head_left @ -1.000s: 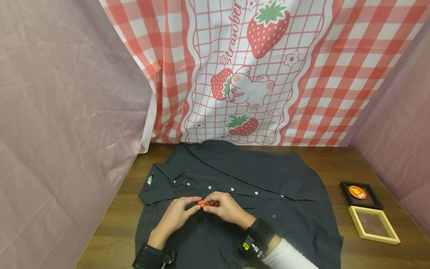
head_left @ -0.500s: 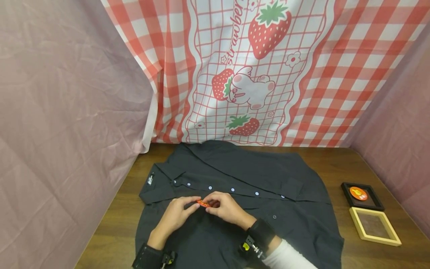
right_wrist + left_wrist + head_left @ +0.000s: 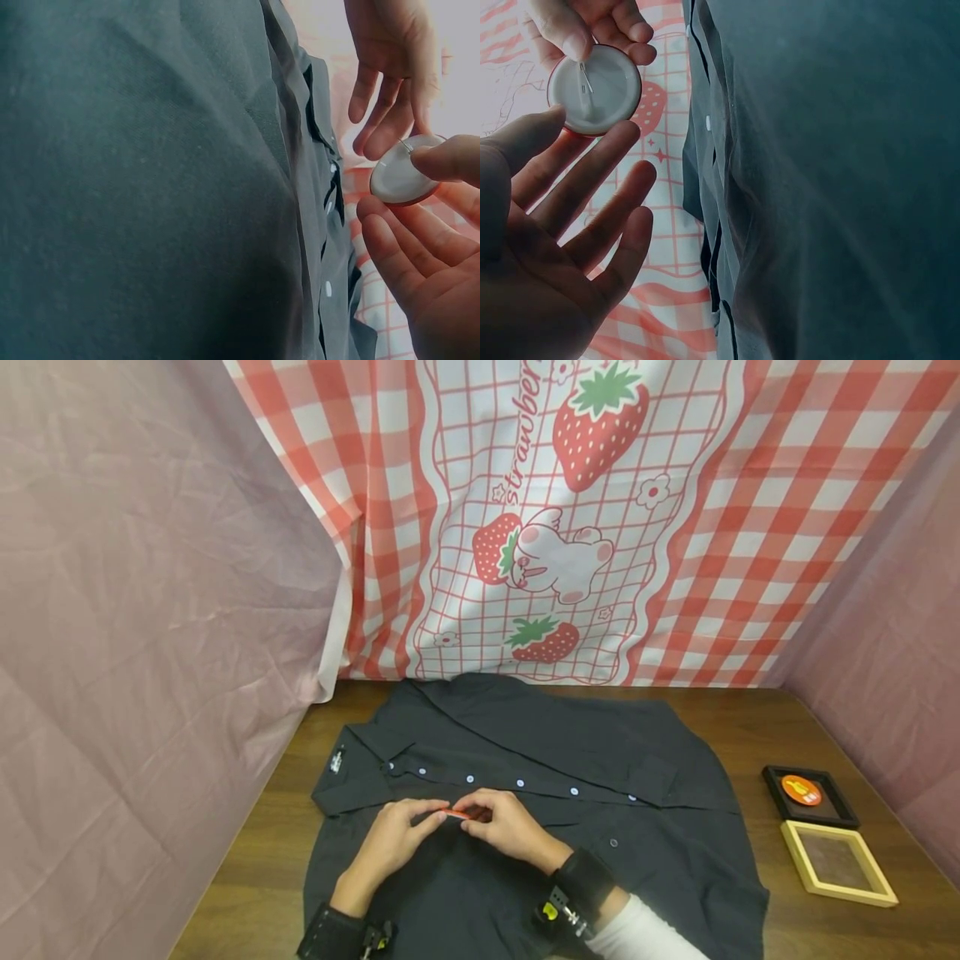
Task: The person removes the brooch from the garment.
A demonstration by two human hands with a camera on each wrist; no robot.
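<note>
Both hands hold a round pin badge (image 3: pixel 457 814) above a dark shirt (image 3: pixel 465 893) that lies spread with its row of pale buttons across it. My left hand (image 3: pixel 390 842) pinches the badge's left edge between thumb and forefinger, the other fingers spread loosely. Opposite, my right hand (image 3: pixel 516 828) grips it with the thumb on the pale back. In the left wrist view, that back of the badge (image 3: pixel 615 90) shows a thin metal pin (image 3: pixel 587 77), its upper end at the right thumb. From the head, the badge appears nearly edge-on as an orange-red line.
On the right of the wooden table (image 3: pixel 720 718), a black frame (image 3: pixel 776 802) holds another orange badge (image 3: pixel 802 791). A pale wooden frame (image 3: pixel 862 897) lies just in front of it. A checked strawberry cloth (image 3: pixel 675 568) hangs behind, with pink drapes (image 3: pixel 187 568) at the sides.
The badge has tilted between the fingers, from showing its orange face to nearly edge-on in the head view. Both hands stay in almost the same place.
</note>
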